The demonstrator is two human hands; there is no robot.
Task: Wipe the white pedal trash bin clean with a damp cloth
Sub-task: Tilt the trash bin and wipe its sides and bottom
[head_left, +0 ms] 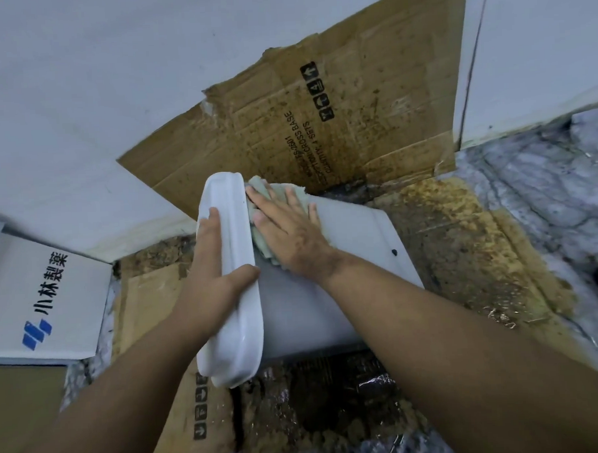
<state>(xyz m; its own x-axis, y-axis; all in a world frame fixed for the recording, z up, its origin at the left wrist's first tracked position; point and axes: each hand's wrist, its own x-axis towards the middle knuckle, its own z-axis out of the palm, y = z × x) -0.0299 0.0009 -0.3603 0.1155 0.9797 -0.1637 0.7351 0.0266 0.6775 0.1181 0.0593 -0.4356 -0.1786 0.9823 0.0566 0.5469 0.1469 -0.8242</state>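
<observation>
Stained cardboard (320, 122) leans against the wall (96, 98); a white printed box (47, 299) lies left.

This looks like a back corner of a storage or utility space. Plain white walls (79, 99) meet a grey marbled floor (546, 188) covered with stained, flattened cardboard (354, 121) printed with shipping marks, and a white carton (44, 299) bearing a blue logo sits alongside.

We see a white pedal bin (343, 258) of smooth plastic, its lid (233, 280) glossy, its body matt. The pale green cloth (265, 193) looks nubbly. Stained brown corrugated cardboard (371, 120), upper centre, looks rough.
</observation>
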